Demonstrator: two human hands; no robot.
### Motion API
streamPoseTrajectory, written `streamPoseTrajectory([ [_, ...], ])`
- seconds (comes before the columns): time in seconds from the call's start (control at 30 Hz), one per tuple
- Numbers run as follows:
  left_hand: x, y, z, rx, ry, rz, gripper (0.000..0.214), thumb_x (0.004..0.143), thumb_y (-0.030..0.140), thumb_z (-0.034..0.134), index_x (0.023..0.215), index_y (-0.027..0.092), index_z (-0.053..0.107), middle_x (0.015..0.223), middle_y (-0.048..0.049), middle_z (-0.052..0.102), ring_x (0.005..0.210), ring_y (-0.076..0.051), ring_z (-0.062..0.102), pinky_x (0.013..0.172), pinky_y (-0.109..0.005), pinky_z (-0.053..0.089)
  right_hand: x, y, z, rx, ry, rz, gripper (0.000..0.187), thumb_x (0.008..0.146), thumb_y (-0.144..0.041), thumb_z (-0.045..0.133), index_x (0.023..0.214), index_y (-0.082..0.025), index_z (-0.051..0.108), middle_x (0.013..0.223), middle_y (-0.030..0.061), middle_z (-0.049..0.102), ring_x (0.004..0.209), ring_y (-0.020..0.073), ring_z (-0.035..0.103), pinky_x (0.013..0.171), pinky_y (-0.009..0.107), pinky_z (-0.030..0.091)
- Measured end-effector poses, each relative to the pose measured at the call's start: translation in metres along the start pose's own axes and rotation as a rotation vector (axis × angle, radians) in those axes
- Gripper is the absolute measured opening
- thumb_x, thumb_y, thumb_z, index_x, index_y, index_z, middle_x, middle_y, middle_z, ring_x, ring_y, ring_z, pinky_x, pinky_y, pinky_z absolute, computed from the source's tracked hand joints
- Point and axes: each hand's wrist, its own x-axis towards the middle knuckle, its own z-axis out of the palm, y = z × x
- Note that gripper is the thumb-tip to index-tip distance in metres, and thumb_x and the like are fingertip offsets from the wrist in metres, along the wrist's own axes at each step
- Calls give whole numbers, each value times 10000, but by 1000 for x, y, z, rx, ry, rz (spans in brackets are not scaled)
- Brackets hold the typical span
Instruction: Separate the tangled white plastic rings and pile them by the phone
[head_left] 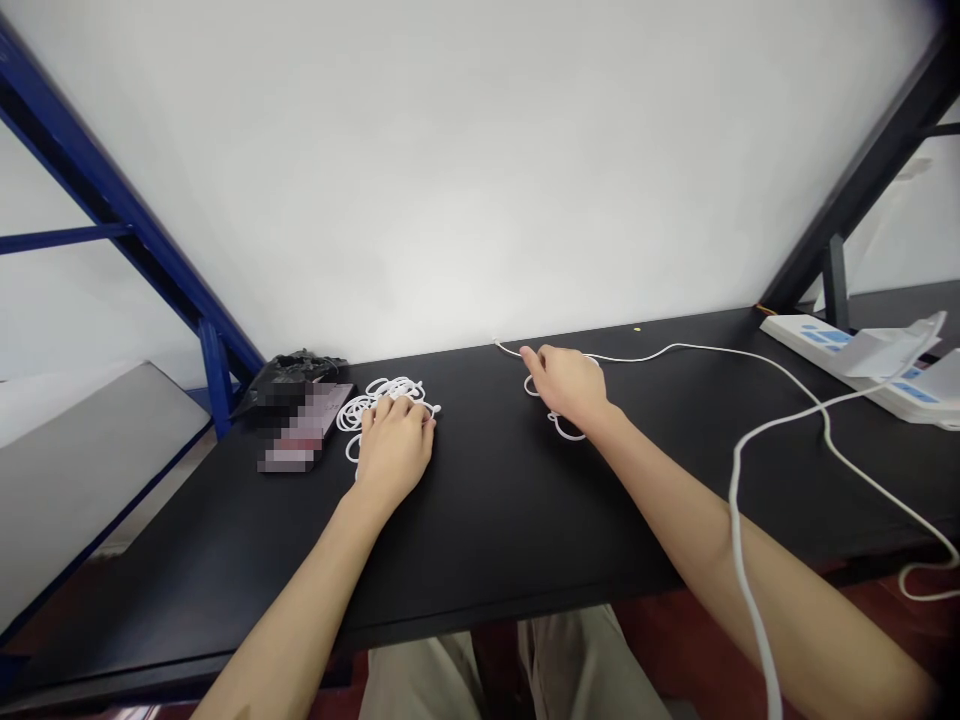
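My left hand [395, 440] lies over a tangled pile of thin white wired earphones [382, 392] on the left half of the black table. Its fingers curl down onto the cords, and the fingertips are mostly out of sight. One small earbud [436, 409] pokes out by the thumb side. Further right, my right hand [568, 382] is closed over another bunch of white earphone cord [568, 432], with loops showing to the left of it and below. The thumb points left, while the other fingers are hidden behind the hand.
A long white cable [705, 347] runs behind my right hand, and its slack crosses my right forearm. A partly blurred flat box [319, 430] and a crumpled black plastic bag [289, 375] lie left. White-and-blue packaging [847, 365] sits right. A white wall backs the black table [480, 540].
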Motion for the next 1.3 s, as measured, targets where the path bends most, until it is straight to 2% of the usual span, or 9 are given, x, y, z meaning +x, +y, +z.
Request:
streamPoseTrajectory([
  [0.1,0,-1,0,8,2,-28,229,926,285,467,872,189,668,979,-115,665,1006,-333,521,852,-481,389,3,8,12,-98,52,-42,573,934,-628,345,959,-157,670,1055,165,653,1078,350,552,879,440,398],
  [0.17,0,-1,-1,-2,12,-40,219,921,290,476,870,191,665,983,-111,666,1013,-334,518,853,-482,384,4,12,21,-112,16,-38,621,900,-671,382,1077,-141,651,1148,188,611,1118,364,520,916,471,384],
  [0.23,0,0,-2,-13,25,-51,218,921,298,475,862,193,657,983,-107,667,1016,-332,517,856,-483,380,4,13,28,-110,-7,-45,577,897,-632,437,1130,-138,623,1171,187,600,1123,352,522,924,465,386],
  [0.37,0,3,-5,-38,38,-61,220,925,313,469,862,197,645,981,-108,670,1012,-327,518,862,-481,377,5,11,34,-100,1,-84,388,934,-483,468,1032,-147,634,1094,156,650,1091,312,555,898,411,407],
  [0.47,1,6,-6,-62,44,-56,221,927,319,465,860,200,639,988,-105,672,1014,-324,515,863,-479,376,3,6,32,-49,-40,-100,325,945,-440,457,977,-170,634,1044,129,678,998,274,610,812,365,436],
  [0.63,1,8,-6,-113,49,-35,214,932,321,464,838,210,622,968,-88,675,998,-308,519,873,-474,366,-2,-3,28,-23,-136,-52,360,944,-504,436,951,-195,620,918,106,697,834,262,664,703,343,441],
  [0.83,0,11,-6,-216,59,29,203,947,310,459,833,215,598,950,-58,675,984,-278,520,867,-454,362,-5,-10,25,-20,-121,-62,388,945,-535,419,923,-187,590,855,105,692,815,279,670,684,337,427],
  [1.0,0,14,-10,-340,63,92,181,952,292,458,845,219,585,920,-44,667,958,-258,521,855,-430,381,-9,-15,20,78,-80,-126,340,949,-511,432,883,-204,564,802,72,683,742,235,643,630,293,366],
  [1.3,-3,27,-16,-615,48,191,120,935,276,516,1031,217,558,1011,-43,623,979,-214,524,882,-363,438,-30,-40,14,470,-169,-332,368,939,-488,470,698,-210,465,635,-26,578,585,116,492,583,243,302],
])
